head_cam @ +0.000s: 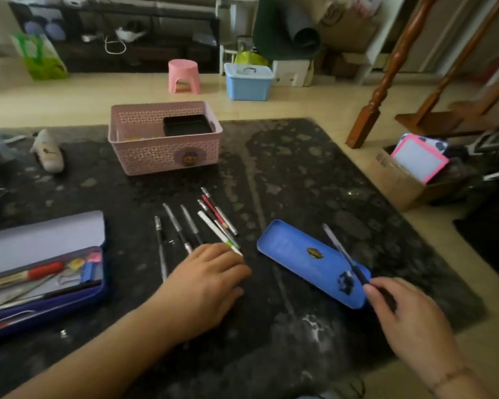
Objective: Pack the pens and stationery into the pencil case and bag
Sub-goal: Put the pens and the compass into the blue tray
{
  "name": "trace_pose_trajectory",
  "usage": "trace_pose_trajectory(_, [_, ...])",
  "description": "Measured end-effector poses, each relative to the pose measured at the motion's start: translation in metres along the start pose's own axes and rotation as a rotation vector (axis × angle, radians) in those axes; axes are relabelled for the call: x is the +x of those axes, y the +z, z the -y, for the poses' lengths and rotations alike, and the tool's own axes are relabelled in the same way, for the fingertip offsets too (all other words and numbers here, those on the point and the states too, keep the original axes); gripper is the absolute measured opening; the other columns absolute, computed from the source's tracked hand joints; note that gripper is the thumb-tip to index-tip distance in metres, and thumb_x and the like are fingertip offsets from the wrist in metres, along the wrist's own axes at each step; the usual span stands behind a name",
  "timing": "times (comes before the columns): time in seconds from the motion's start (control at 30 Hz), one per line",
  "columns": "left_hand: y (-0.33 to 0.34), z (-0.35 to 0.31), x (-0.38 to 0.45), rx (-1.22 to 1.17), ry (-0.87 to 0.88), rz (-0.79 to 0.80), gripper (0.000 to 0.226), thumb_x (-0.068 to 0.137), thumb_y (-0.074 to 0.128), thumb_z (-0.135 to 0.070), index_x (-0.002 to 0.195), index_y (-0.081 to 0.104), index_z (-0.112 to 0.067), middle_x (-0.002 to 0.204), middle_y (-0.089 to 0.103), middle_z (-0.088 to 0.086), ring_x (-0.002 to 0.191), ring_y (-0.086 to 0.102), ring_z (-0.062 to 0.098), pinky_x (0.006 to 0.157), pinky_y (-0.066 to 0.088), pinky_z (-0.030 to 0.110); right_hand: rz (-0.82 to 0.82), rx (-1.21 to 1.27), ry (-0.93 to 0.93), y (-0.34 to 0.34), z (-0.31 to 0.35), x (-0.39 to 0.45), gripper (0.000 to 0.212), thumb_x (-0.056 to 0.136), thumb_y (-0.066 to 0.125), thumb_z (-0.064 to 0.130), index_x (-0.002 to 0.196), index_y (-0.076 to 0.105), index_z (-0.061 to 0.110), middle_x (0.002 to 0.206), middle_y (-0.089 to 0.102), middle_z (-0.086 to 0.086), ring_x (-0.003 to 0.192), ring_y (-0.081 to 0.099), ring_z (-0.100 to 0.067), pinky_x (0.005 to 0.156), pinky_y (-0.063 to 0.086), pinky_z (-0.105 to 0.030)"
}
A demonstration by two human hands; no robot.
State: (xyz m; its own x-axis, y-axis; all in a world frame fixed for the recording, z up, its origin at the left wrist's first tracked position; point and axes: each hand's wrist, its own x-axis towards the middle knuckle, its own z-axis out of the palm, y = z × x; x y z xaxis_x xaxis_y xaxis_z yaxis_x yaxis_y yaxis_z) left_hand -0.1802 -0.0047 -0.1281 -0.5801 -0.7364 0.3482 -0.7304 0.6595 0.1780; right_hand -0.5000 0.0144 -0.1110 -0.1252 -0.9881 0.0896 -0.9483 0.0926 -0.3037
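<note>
Both hands reach over a dark mottled desk [300, 174]. Left hand [205, 280], palm down with fingers curled loosely together, rests on the near ends of the loose pens [213, 223]; whether it grips one cannot be told. Right hand [401, 318] pinches the near end of a thin dark pen [342, 251] between thumb and fingertips, its shaft angled up and away over the blue lid.

Blue lid [300, 254]: shallow, smooth, rounded-corner tray, lying open side up and set diagonally, with a small gold-coloured item and a dark patch inside it. Loose pens: slim rods, fanned out just left of the blue lid, some metallic grey, one white with a green band, one red. Pencil case [41, 277]: dark blue, hinged, its pale flap raised, well left of the blue lid at the desk's left edge, holding a red-handled tool, binder clips and rods. Pink basket [164, 139]: perforated plastic, rectangular, beyond the blue lid and to its left, with a black tray inside.

Bare desk surface lies between the blue lid and the basket, and nearer than the lid between the forearms. Desk's right edge runs just beyond the blue lid's right side.
</note>
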Motion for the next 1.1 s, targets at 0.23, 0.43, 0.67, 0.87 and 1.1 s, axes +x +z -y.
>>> trace_pose_trajectory(0.23, [0.066,-0.029,0.092,0.195,0.136,0.089,0.006,0.08,0.062,-0.023,0.085,0.063,-0.019,0.078,0.06,0.0,0.073,0.058,0.025,0.069,0.048,0.036,-0.046,0.073,0.006,-0.001,-0.041,0.013,0.018,0.092,0.052,0.026,0.101,0.068,0.022,0.089,0.055,0.013,0.089,0.05,-0.008,0.077,0.04,-0.026])
trace_pose_trajectory(0.43, [0.058,-0.038,0.072,0.117,0.169,0.105,0.007,0.078,0.062,-0.016,0.083,0.061,-0.021,0.076,0.057,-0.001,0.069,0.054,0.023,0.061,0.039,0.032,-0.033,0.184,-0.073,0.013,-0.014,0.019,0.008,0.086,0.063,0.018,0.086,0.064,0.026,0.081,0.058,0.014,0.079,0.058,-0.009,0.072,0.045,-0.024])
trace_pose_trajectory(0.67, [0.035,-0.078,-0.013,0.041,0.114,0.094,0.016,0.093,0.052,-0.018,0.082,0.063,-0.022,0.072,0.052,-0.002,0.061,0.048,0.017,0.052,0.041,0.029,0.083,0.204,-0.245,0.037,0.019,-0.003,0.015,0.088,0.059,0.018,0.082,0.057,0.032,0.083,0.053,0.016,0.076,0.054,-0.003,0.068,0.043,-0.017])
trace_pose_trajectory(0.87, [0.023,-0.074,-0.05,0.0,0.031,0.148,0.016,0.094,0.052,-0.027,0.085,0.065,-0.027,0.075,0.053,-0.006,0.063,0.05,0.013,0.055,0.047,0.027,0.118,0.067,-0.453,0.048,0.054,-0.019,0.004,0.082,0.057,0.021,0.079,0.058,0.023,0.081,0.051,0.007,0.062,0.056,-0.011,0.05,0.049,-0.023])
trace_pose_trajectory(1.1, [-0.007,-0.021,-0.089,-0.224,-0.349,-0.034,0.027,0.087,0.061,-0.039,0.109,0.067,-0.025,0.113,0.058,-0.008,0.094,0.059,0.003,0.082,0.049,0.02,0.214,0.105,-0.544,0.057,0.089,-0.021,0.013,0.079,0.066,0.03,0.09,0.059,0.029,0.091,0.048,0.015,0.065,0.053,-0.002,0.053,0.046,-0.012])
